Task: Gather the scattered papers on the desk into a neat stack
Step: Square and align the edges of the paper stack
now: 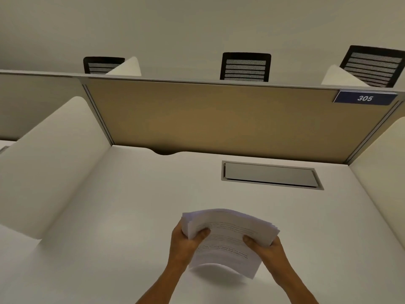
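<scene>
From the head view, a person is holding a bundle of papers (228, 235) between both hands, lifted off the white desk (122, 216) of a study carrel and casting a soft shadow just below its near edge. The risk from here lies in the sheets themselves: their far edges are fanning out unevenly beyond the fingers, and the near end is sagging in a curve between the wrists. If either grip is loosened before the bundle is tapped square, the looser sheets are likely to slide out and scatter across the desk again; squeezing harder, by contrast, is likely to crease the bowed pages.

The left hand (186, 240) is gripping the bundle's left edge, thumb lying across the printed top sheet and fingers wrapped beneath, out of sight. The right hand (267, 246) is clamping the right edge the same way, thumb pressed on the text and fingers hidden under the paper. Neither hand is touching the desk.

No loose sheets are showing on the desk around the hands, so the gathering appears largely done, with squaring and setting down remaining. Beyond the hands, a closed grey cable hatch (271, 174) is sitting in the desk surface, and further off a tan divider panel (208, 119) is carrying a blue plate reading 305 (365, 98).
</scene>
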Available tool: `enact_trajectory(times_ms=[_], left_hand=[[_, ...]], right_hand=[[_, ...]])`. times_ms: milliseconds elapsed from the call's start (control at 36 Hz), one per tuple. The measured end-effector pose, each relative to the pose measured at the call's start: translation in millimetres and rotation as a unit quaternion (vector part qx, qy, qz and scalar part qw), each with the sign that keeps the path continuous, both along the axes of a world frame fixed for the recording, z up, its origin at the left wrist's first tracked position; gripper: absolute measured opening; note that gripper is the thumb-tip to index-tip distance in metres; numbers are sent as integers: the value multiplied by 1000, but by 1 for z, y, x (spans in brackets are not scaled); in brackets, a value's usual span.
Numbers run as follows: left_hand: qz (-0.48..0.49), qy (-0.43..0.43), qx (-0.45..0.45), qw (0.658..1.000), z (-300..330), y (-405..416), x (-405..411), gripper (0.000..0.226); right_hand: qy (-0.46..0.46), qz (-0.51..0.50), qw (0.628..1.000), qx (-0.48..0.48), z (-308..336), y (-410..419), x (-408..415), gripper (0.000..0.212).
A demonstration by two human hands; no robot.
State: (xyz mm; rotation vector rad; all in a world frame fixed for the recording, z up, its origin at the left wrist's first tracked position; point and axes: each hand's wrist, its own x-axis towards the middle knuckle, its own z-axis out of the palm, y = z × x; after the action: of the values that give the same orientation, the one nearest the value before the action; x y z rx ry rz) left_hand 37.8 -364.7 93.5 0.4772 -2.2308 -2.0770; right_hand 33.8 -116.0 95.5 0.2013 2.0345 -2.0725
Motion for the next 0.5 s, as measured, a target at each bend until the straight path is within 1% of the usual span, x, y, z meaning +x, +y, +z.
enact_trajectory(times_ms=[56,111,167,306,389,417,472,500], left_hand=[[-25,-38,-12,999,-10,2,3,35],[-57,-77,-32,995,-23,5,5,30],[-65,-90,-40,993,-32,7,8,29],[-24,-77,-4,997,-22,16,9,23],[25,-39,-17,999,-14,12,7,23],[39,-28,-21,999,-13,9,6,18],[45,-16,-23,999,-12,1,6,10],[39,-14,-27,999,-13,-2,6,12]], right_hand=[[-18,23,1000,9,-7,-1,4,54],[-34,39,998,26,-14,-4,8,48],[-44,35,998,32,-18,-6,9,39],[-48,10,998,26,-18,-8,4,40],[-24,0,1000,19,-8,-9,3,37],[-14,-5,1000,16,-6,-8,3,38],[-3,-10,1000,9,-5,-4,3,43],[-2,-11,1000,7,-6,-2,4,46]])
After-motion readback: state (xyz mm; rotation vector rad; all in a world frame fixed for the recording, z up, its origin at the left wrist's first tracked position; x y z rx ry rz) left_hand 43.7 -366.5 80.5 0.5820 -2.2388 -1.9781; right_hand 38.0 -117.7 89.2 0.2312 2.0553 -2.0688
